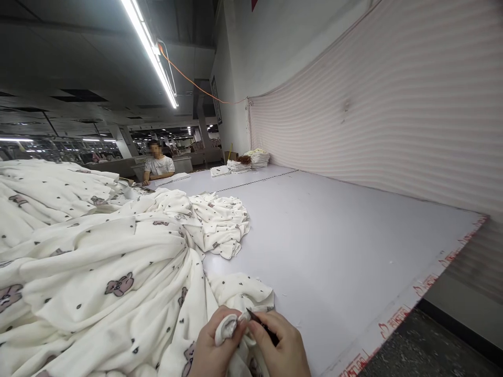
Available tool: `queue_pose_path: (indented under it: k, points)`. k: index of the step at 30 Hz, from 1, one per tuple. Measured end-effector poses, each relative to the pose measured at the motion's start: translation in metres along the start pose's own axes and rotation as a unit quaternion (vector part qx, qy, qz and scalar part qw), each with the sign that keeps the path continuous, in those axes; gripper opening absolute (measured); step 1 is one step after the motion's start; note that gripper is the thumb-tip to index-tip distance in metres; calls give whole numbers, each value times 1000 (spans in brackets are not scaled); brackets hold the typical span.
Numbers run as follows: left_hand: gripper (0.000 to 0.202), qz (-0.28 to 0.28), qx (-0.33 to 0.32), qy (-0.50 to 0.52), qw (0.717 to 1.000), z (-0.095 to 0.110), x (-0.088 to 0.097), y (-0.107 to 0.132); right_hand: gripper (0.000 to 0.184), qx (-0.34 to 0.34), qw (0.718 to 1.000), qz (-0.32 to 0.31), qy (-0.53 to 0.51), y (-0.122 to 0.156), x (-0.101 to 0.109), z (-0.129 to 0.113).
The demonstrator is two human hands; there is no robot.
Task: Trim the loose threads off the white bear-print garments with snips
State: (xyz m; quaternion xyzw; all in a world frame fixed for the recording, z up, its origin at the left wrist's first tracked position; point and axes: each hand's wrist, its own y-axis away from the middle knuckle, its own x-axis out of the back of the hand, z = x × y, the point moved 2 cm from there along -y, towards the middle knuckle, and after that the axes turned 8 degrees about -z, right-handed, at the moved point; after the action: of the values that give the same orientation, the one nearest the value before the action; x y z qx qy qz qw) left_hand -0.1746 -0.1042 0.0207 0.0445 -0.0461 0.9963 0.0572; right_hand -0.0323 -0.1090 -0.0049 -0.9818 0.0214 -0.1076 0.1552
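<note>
We find the work at the near edge of the heap, low in the view, with both hands close together over the table [334, 251]. The left hand [216, 340] has its grip closed on a gathered part of the white printed cloth [243, 288]; a rolled end [227, 330] stands up out of the fingers. We judge that this bunching presents a small, firm section instead of loose folds.

The right hand [285, 345] has its grip closed around a dark pointed tool [272, 335], pinched between thumb and fingers with the point toward the left hand. We take this short hold to be for fine control of the point. We cannot tell the kind of tool, nor whether its tip touches the cloth.

The rest of the held cloth lies on the table beyond the hands and hangs beneath them, so the table probably bears part of its weight. We cannot tell whether it joins the large heap [118, 251] on the left. That heap is bulky and sits to one side, which likely leaves the right hand free of it. Folded stacks [257, 158] stand at the far end, near a seated co-worker [159, 166].
</note>
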Motion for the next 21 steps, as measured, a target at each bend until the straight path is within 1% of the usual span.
queue_pose_path:
  k: [2, 4, 6, 9, 13, 18, 21]
  points:
    - [34, 1, 1, -1, 1000, 0, 0, 0, 29, -15, 999, -15, -45, 0, 3, 1]
    - [34, -6, 6, 0, 1000, 0, -1, 0, 32, -18, 998, -19, -59, 1, 5, 2]
    - [33, -18, 1, -3, 1000, 0, -2, 0, 33, -11, 999, -12, -37, 3, 5, 3]
    - [32, -32, -26, -28, 999, 3, -3, 1, 31, -12, 1000, -3, 6, 4, 5, 3]
    - [32, -43, -53, -60, 996, 6, -6, 2, 28, -2, 1000, -25, 16, 5, 8, 3]
    - [29, -43, -55, -54, 996, 5, -7, 2, 24, -9, 999, -18, 35, 6, 12, 4]
    - [29, -50, -46, -47, 997, 3, -8, 2, 21, 7, 999, -8, 30, 8, 11, 6]
